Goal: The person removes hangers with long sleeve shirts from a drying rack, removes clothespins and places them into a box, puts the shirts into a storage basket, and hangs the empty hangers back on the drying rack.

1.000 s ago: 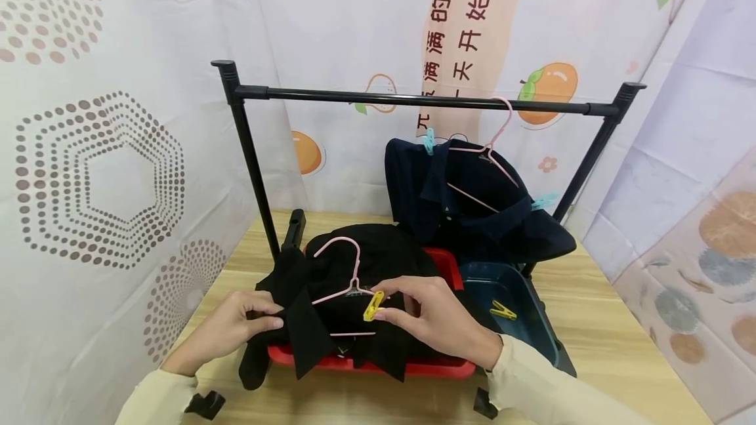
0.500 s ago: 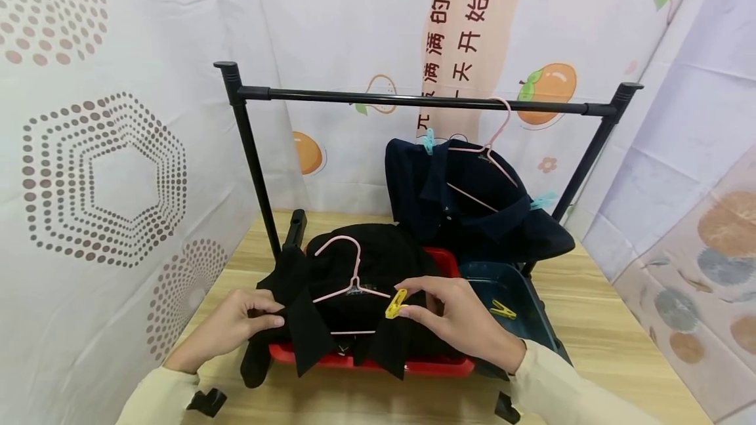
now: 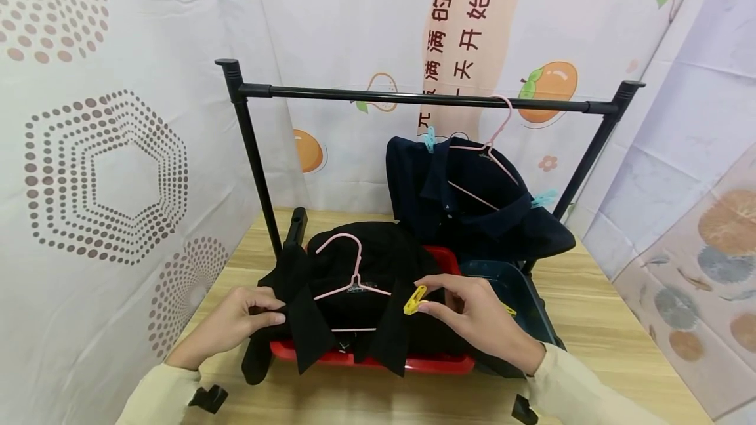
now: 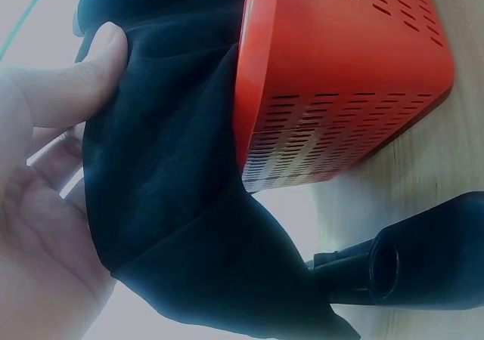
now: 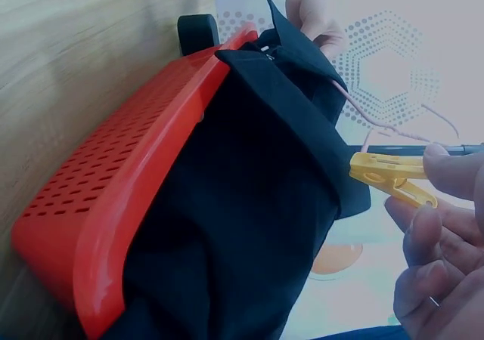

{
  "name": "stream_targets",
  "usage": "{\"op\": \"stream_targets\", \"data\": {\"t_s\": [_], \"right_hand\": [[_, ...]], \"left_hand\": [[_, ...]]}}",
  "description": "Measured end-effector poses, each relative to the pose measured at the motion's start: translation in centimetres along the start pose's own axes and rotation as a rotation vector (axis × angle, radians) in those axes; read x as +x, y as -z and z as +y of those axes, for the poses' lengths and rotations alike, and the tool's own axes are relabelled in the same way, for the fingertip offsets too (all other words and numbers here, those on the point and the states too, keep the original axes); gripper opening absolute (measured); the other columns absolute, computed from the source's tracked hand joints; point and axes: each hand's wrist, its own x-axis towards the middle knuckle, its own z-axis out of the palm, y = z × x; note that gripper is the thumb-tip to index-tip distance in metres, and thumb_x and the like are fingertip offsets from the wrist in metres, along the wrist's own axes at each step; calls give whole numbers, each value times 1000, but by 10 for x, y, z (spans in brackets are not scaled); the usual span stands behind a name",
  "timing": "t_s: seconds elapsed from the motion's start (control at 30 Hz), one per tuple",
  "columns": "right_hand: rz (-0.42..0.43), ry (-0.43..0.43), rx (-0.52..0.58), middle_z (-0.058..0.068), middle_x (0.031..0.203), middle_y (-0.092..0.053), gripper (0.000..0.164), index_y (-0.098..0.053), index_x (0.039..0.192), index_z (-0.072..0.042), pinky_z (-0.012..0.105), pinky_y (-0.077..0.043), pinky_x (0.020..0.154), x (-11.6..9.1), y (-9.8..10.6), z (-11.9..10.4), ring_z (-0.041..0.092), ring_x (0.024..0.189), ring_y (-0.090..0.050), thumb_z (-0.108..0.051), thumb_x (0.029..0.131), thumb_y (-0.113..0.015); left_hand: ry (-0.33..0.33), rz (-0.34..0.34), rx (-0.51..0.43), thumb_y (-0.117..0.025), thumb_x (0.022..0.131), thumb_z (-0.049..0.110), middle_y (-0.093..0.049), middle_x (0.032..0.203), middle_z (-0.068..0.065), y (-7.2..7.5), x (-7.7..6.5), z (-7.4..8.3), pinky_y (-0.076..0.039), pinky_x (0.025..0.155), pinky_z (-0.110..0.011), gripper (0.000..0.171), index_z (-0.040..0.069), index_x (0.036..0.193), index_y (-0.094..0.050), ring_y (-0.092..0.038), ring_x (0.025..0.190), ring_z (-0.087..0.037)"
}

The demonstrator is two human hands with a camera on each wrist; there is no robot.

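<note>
A black collared shirt (image 3: 378, 248) lies over a red basket (image 3: 437, 364), with a pink hanger (image 3: 357, 277) inside its neck. My left hand (image 3: 236, 320) pinches the shirt's cloth at the left shoulder; the left wrist view shows the thumb (image 4: 110, 49) on top of the fabric. Between thumb and fingers, my right hand (image 3: 475, 317) holds a yellow clothespin (image 3: 415, 300) at the right side of the collar. In the right wrist view the clothespin's tip (image 5: 359, 166) meets the collar's edge. Whether it grips cloth, I cannot tell.
Behind stands a black rack (image 3: 378, 96). A navy shirt (image 3: 425, 195) hangs there on a pink hanger (image 3: 489, 145), with light-blue clothespins (image 3: 543, 199) at its shoulders. A dark blue tray (image 3: 520, 287) sits right of the basket, another yellow clothespin (image 3: 509, 309) partly visible in it.
My right hand has moved right with the yellow clothespin, along the hanger toward the shirt's right shoulder. The left hand keeps its pinch in nearly the same place.
</note>
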Motion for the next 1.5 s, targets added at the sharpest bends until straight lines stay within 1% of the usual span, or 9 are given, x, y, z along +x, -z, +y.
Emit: {"op": "stream_targets", "data": {"t_s": [0.17, 0.5, 0.77, 0.87, 1.03, 1.1, 1.2, 1.3, 1.5], "right_hand": [[23, -11, -10, -13, 67, -49, 29, -73, 121, -33, 23, -40, 53, -5, 4, 5, 5, 59, -48, -37, 93, -77], [65, -35, -43, -15, 66, -49, 29, -73, 120, -33, 22, -38, 50, -15, 17, 18, 4, 57, -47, -32, 92, -79], [95, -82, -62, -15, 65, -50, 29, -74, 120, -29, 22, -38, 49, -26, 26, 26, 5, 56, -47, -29, 92, -80], [116, -80, -71, -16, 65, -50, 29, -74, 119, -29, 22, -38, 48, -30, 29, 30, 5, 54, -46, -25, 92, -80], [165, -43, -80, -16, 83, -65, 31, -74, 121, -22, 21, -38, 47, -35, 34, 39, 3, 52, -45, -15, 91, -80], [180, -36, -82, -15, 89, -68, 32, -74, 121, -20, 20, -38, 47, -37, 36, 43, 3, 51, -44, -13, 91, -80], [190, -45, -97, -14, 84, -66, 32, -74, 121, -20, 19, -37, 47, -39, 39, 50, 3, 51, -44, -12, 91, -80], [187, -74, -118, -14, 78, -63, 30, -74, 120, -20, 20, -36, 47, -41, 41, 56, 3, 51, -43, -14, 91, -79], [183, -141, -144, -12, 79, -64, 28, -74, 120, -12, 22, -37, 47, -46, 45, 66, 5, 52, -44, -17, 93, -78]], "left_hand": [[1, -3, 2, -79, 89, 8, -59, 73, 11, -1, 0, -1, -44, 56, -25, 15, 13, 102, -83, -47, 66, -3], [5, -2, 7, -79, 89, 7, -57, 72, 12, 0, 1, -2, -43, 55, -26, 16, 13, 103, -83, -46, 65, -5], [9, 5, 17, -80, 88, 7, -56, 72, 13, 0, 1, -2, -44, 55, -26, 15, 12, 102, -83, -46, 65, -3], [12, 7, 14, -80, 88, 6, -55, 72, 13, -1, 1, -2, -44, 55, -26, 15, 12, 101, -83, -46, 65, -3], [15, 10, 14, -80, 88, 5, -53, 71, 14, 0, 2, -2, -44, 55, -26, 15, 12, 101, -83, -45, 65, -3], [12, 11, 17, -80, 88, 5, -52, 71, 14, 0, 3, -2, -44, 55, -26, 15, 12, 101, -83, -45, 64, -3], [10, 14, 17, -79, 88, 5, -52, 70, 14, 1, 3, -2, -44, 54, -26, 16, 13, 101, -83, -45, 63, -3], [10, 14, 11, -79, 88, 4, -52, 70, 14, 1, 3, -3, -44, 54, -26, 16, 13, 101, -83, -45, 63, -3], [33, -4, 6, -79, 89, 7, -54, 71, 13, 0, 3, -3, -44, 56, -26, 15, 10, 103, -83, -46, 65, -3]]}}
